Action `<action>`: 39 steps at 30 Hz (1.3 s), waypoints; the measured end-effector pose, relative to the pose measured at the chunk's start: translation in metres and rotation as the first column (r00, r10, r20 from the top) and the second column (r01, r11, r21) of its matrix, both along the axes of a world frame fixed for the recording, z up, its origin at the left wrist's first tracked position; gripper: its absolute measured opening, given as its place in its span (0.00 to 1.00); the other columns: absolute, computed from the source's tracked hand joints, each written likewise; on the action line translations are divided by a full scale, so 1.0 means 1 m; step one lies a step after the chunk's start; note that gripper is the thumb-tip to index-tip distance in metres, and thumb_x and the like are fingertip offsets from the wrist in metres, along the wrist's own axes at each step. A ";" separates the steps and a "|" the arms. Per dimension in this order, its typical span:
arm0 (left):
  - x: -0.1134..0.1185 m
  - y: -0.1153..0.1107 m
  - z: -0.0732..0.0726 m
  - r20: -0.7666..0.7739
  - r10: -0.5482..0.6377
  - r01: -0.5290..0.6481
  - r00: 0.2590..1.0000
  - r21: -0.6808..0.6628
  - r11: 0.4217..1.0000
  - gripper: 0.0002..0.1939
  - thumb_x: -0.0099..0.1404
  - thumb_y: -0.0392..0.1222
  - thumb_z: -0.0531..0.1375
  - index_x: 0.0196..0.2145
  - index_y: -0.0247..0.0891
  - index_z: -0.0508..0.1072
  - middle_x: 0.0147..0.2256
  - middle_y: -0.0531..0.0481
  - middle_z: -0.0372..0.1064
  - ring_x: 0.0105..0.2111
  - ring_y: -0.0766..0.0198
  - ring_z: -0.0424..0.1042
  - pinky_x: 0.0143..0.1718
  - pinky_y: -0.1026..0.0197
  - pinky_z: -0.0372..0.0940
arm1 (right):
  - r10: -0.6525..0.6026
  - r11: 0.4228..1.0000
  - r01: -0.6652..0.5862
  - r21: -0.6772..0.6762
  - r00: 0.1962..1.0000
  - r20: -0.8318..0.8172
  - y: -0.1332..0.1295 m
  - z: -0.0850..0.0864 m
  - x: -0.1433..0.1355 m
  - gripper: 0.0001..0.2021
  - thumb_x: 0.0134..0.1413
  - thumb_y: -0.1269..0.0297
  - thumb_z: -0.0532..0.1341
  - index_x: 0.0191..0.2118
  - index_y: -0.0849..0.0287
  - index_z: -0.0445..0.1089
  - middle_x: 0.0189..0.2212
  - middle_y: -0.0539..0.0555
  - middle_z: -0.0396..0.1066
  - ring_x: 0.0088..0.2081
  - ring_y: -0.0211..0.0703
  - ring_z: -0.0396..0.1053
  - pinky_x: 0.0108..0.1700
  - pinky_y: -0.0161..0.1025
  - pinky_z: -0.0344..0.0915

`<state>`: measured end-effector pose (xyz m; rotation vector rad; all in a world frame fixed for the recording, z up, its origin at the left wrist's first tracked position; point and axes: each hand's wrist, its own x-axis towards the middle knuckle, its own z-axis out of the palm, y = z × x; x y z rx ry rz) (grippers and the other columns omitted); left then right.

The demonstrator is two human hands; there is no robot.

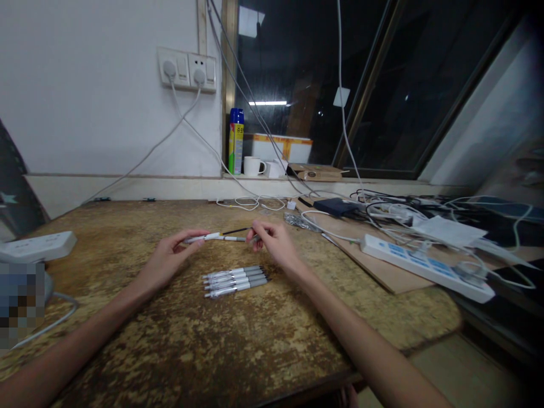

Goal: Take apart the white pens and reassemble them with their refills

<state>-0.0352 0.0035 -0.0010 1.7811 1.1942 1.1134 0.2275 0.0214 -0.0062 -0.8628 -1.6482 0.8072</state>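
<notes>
White and grey, a pen barrel sits level just above the middle of the frame, pinched at its left end by the fingertips of the left hand. The right hand closes its fingertips on the other end, where a thin dark refill slants up out of the barrel toward the right; whether the fingers grip the refill or a second pen piece cannot be told. Both hands hover a little above the table, a worn brown top mottled with pale patches.

Just below the hands, four more pens lie side by side on the table, touching one another, grey ends to the right.

To the right, a white power strip rests on a thin board amid a tangle of cables. At the left edge lies another white power strip. In the upper left, a wall socket holds two white plugs. On the sill near the top centre stand a spray can and, just beside it, a white mug, in front of the dark window.
</notes>
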 end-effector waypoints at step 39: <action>0.002 -0.008 0.005 -0.095 0.055 -0.048 0.994 0.074 0.996 0.23 0.60 0.60 0.65 0.46 0.43 0.82 0.43 0.46 0.81 0.38 0.53 0.78 0.41 0.57 0.70 | 0.162 0.987 -0.160 -0.028 0.976 0.143 -0.005 -0.007 -0.007 0.20 0.65 0.47 0.56 0.34 0.59 0.72 0.32 0.52 0.75 0.27 0.37 0.70 0.33 0.35 0.66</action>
